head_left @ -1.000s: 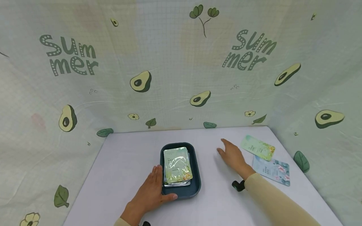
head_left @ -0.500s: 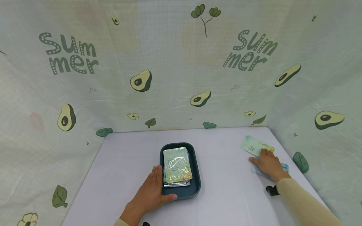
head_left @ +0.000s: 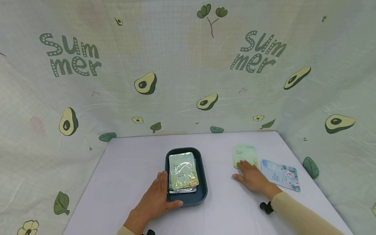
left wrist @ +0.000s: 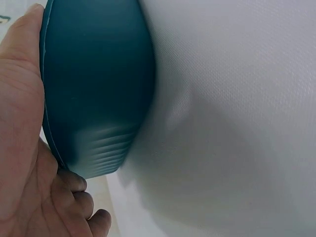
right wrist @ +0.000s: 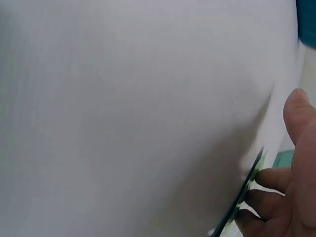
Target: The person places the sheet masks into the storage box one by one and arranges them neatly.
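Observation:
My left hand (head_left: 154, 200) rests against the left side of a dark blue-green tray (head_left: 201, 182). Its fingers lie straight along that side, and the thumb touches the near rim; the left wrist view shows the tray wall (left wrist: 98, 74) close up. Stacked in the tray are several flat sachets, a pale green one (head_left: 184, 171) on top. To the right, fingertips of my right hand (head_left: 254, 178) press on a loose pale green sachet (head_left: 245, 151), thumb held apart from it. The right wrist view shows that sachet (right wrist: 239, 200) edge-on beneath the fingers.
A light blue sachet (head_left: 280, 174) with a floral print lies on the white table (head_left: 132, 163), right of my right hand. A curtain (head_left: 176, 65) printed with avocados and lettering stands behind the table and along its sides.
My right hand went right to the two loose sachets, then came back left with the green one, which turned and parted from the blue one. My left hand stayed at the tray.

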A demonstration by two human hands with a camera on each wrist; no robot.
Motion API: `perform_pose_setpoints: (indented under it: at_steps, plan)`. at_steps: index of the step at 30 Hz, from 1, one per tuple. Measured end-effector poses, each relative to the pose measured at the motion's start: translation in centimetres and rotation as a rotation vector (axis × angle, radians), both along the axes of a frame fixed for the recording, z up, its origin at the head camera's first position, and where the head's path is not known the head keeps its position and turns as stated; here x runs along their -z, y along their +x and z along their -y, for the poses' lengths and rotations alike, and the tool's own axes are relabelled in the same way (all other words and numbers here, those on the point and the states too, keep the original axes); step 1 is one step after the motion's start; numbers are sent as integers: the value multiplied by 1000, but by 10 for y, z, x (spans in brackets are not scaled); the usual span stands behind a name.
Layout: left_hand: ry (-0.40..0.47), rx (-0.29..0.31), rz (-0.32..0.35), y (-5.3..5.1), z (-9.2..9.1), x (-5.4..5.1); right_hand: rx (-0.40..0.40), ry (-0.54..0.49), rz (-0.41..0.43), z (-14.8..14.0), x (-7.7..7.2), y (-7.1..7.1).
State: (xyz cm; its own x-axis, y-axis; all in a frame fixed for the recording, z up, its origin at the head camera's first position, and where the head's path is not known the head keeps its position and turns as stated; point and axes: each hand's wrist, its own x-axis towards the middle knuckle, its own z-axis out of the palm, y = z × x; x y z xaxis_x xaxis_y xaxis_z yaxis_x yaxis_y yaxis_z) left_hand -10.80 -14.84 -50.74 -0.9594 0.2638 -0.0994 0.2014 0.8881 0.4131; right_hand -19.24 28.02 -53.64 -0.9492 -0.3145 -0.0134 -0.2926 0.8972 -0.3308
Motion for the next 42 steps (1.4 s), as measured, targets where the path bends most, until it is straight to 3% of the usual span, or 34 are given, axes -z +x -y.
perform_pose_setpoints:
  at_steps: [7,11,14,19,22,26,32,42]
  plan:
    - [-5,0,7,0,1,1,-82,-5,11,25,3,14]
    - [-14,6,6,-1,1,0,-112,21,-37,30,-1,16]
    - [-18,12,5,-2,1,0,-101,37,-97,25,-9,4]
    - [-36,18,3,-3,1,-1,-62,44,-144,1,-16,-33]
    - [-58,18,-7,-3,0,-1,-50,88,-126,-14,-15,-55]
    - [-77,12,-20,-3,-1,-2,-14,120,-33,-25,-15,-75]
    - [-61,-3,-3,-3,-1,-5,14,135,102,-27,-18,-89]
    - [-47,4,5,-2,0,-4,5,189,177,-18,-24,-95]
